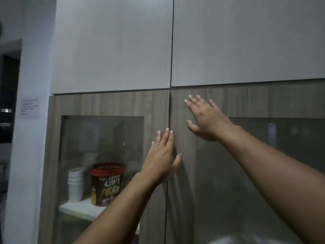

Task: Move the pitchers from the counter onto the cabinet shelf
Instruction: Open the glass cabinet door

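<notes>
Two wood-grain cabinet doors with glass panes stand closed in front of me. My left hand lies flat with straight fingers on the left door, right at the seam between the doors. My right hand presses flat, fingers spread, on the upper frame of the right door. Behind the left glass a white shelf is visible. No pitcher and no counter are in view.
On the shelf behind the left glass stand a stack of white paper cups and a red-lidded Choco Chips tub. Pale flat upper doors sit above. A white wall with a small notice is at the left.
</notes>
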